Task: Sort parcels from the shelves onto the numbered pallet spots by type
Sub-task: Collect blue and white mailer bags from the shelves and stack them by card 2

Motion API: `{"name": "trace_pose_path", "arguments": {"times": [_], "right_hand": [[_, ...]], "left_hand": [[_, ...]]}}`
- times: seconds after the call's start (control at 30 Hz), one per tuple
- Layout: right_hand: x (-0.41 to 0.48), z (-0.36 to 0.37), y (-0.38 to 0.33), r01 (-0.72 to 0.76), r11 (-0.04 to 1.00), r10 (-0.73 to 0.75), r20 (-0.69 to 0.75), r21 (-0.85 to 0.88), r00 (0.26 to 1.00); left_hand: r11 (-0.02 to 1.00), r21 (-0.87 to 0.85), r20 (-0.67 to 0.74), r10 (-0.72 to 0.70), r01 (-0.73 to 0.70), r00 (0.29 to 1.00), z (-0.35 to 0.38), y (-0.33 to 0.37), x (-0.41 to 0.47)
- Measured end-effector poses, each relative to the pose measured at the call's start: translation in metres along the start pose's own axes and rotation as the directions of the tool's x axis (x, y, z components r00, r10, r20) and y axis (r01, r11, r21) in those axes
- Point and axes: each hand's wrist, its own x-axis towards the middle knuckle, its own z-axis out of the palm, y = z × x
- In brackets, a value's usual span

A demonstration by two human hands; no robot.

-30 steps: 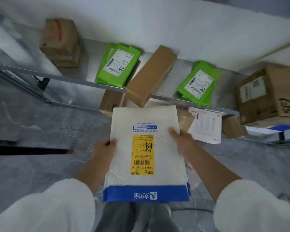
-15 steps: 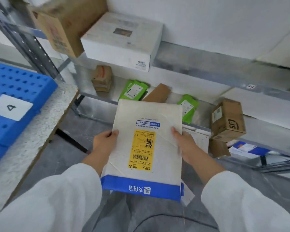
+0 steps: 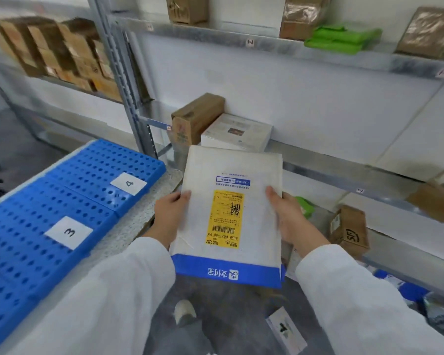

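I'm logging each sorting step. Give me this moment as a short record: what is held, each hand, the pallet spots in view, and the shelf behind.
held item: white mailer, yellow label, blue band
left: left hand grips the mailer's left edge
right: right hand grips its right edge
pallet: blue pallet on the person's left
spots in view: label 3, label 4
shelf behind mailer: brown carton beside white box
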Motion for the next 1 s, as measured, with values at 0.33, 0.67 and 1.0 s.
{"name": "trace_pose_path", "arguments": {"times": [0.33,0.67,1.0], "right_hand": [[-0.044,0.078,-0.062,0.115,0.986,-0.097,0.148,-0.118,0.984],[-0.061,0.173,-0.082,0.184,0.962,-0.144,0.196,-0.204,0.970],[-0.085,0.313,-0.080,0.151,0.965,-0.063,0.369,-0.214,0.927]], "left_hand": [[0.966,-0.252,-0.106,0.033,-0.059,0.994,-0.085,0.035,-0.021],[0.964,-0.252,-0.086,0.068,-0.088,0.994,-0.177,0.050,-0.004],[0.885,-0.463,-0.236,-0.074,-0.045,0.969,-0.305,0.040,0.011]]}}
